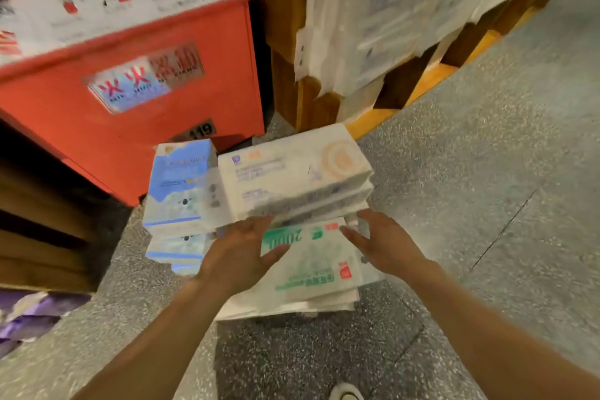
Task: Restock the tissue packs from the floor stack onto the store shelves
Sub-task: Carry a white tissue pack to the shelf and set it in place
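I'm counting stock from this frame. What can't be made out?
All head view.
White tissue packs with orange circle: print lost to motion blur.
Green-printed white pack: far end hidden under those packs, left side behind the left hand.
Red metal cabinet: cut off by the left edge, label smeared.
Plastic-wrapped white shelf stock: cut by the top edge.

You've two grips out: left grip point(238, 253), right grip point(386, 247). Just beyond them, two white orange-ringed packs point(292, 172) stacked; beneath both grips, one green-printed pack point(308, 260); left of your left grip, two blue packs point(180, 185) (perhaps a third, blurred). One red cabinet point(65, 127) beyond.
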Action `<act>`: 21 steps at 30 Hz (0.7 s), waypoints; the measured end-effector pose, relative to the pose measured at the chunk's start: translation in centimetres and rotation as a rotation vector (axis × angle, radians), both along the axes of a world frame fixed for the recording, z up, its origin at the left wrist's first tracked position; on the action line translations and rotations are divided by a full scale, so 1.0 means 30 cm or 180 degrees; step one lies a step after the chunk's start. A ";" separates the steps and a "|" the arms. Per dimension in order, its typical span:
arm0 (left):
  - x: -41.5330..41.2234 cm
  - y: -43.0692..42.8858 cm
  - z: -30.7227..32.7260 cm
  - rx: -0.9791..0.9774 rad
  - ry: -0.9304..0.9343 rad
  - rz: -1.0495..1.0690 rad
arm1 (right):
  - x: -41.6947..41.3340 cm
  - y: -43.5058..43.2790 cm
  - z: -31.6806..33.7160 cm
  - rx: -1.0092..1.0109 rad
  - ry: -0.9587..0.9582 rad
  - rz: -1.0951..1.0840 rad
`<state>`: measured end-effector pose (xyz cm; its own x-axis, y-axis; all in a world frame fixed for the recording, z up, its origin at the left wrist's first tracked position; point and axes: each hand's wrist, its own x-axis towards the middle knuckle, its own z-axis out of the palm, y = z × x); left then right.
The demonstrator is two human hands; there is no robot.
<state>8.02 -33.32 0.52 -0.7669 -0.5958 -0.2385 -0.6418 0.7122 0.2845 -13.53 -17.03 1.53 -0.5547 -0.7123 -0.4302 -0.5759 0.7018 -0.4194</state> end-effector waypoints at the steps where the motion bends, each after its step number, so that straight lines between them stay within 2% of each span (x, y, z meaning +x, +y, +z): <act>1: 0.009 -0.006 -0.067 0.0068 -0.0042 0.0017 | 0.000 -0.007 -0.073 0.0043 -0.0017 -0.0006; 5: 0.063 -0.032 -0.283 0.0067 0.0082 0.0162 | -0.007 -0.035 -0.302 0.0169 -0.0142 -0.0298; 9: 0.142 -0.064 -0.444 -0.0081 0.0457 0.0363 | -0.001 -0.056 -0.441 0.0160 -0.0566 -0.0749; 11: 0.169 -0.060 -0.500 -0.0301 0.0640 0.0519 | 0.012 -0.051 -0.491 0.0016 -0.0867 -0.0907; 13: 0.191 -0.048 -0.531 -0.0304 0.0529 0.0921 | 0.017 -0.038 -0.534 -0.0233 -0.1095 -0.0894; 16: 0.214 -0.048 -0.536 0.0141 0.0334 0.1643 | 0.030 -0.033 -0.539 -0.0444 -0.1306 -0.0977; 18: 0.212 -0.058 -0.513 0.0840 0.0296 0.2063 | 0.042 -0.039 -0.529 -0.0517 -0.1352 -0.1013; 20: 0.203 -0.064 -0.508 0.1364 0.0275 0.2259 | 0.051 -0.046 -0.518 -0.0608 -0.1335 -0.1017; 21: 0.200 -0.062 -0.505 0.1435 0.0335 0.2287 | 0.056 -0.047 -0.512 -0.0648 -0.1313 -0.1072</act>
<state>14.01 -35.17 -14.62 -0.2708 -0.8112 -0.5183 -0.8485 -0.0532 0.5265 -11.86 -18.45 -13.82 -0.5806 -0.6164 -0.5319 -0.0942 0.6997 -0.7082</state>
